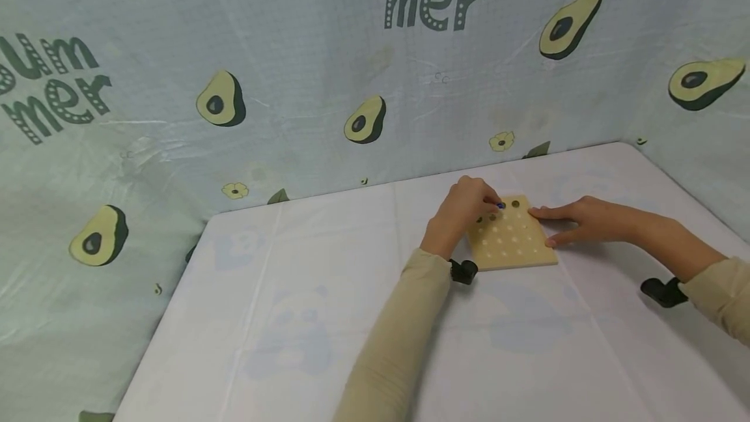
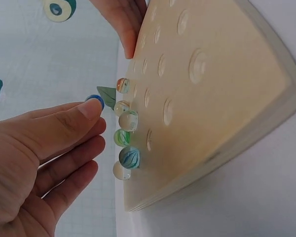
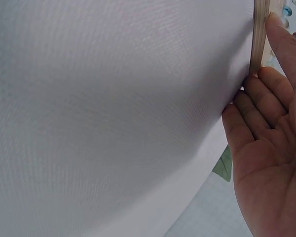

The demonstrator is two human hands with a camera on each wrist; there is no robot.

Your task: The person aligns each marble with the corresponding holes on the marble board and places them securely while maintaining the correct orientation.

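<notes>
A square wooden board (image 1: 512,251) with rows of round hollows lies on the table. My left hand (image 1: 459,213) is over its far left part, pinching a blue marble (image 2: 96,100) between thumb and fingers. In the left wrist view, that marble is held just off the board. Several glass marbles sit along the board's far side, among them a teal swirled marble (image 2: 129,157), a green marble (image 2: 122,138) and an orange one (image 2: 123,85). The fingers of my right hand (image 1: 597,219) are extended and touch the board's right edge; the right wrist view shows its palm (image 3: 266,163).
A pale cloth with faint panda prints covers the table (image 1: 328,266). Behind and to the left hangs a curtain (image 1: 293,83) printed with avocados and lettering. Each wrist carries a black strap mount (image 1: 464,272).
</notes>
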